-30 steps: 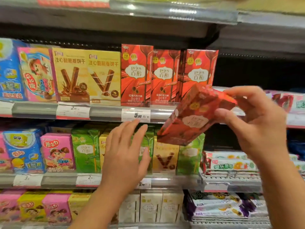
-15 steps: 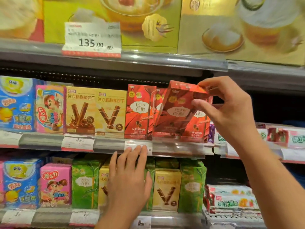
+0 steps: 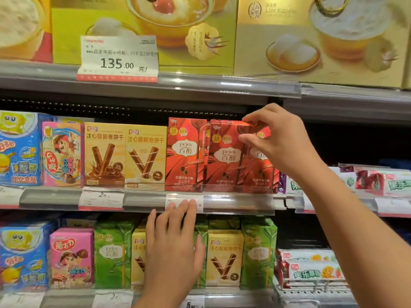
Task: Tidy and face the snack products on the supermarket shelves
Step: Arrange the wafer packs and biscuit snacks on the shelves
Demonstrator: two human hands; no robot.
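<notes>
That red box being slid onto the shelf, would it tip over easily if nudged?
Probably: the red box is tall and thin, standing on a narrow base. It seems light, since the right hand pinches just its top corner. Neighbouring red boxes beside it should steady it.

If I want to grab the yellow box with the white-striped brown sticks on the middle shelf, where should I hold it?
Probably by its top edge, coming from the front and above. The tall yellow cardboard box with the striped sticks stands upright, squeezed between a brown-stick yellow box and a red box, so its sides are blocked. Only the top edge, with dark space above, looks free to pinch.
</notes>
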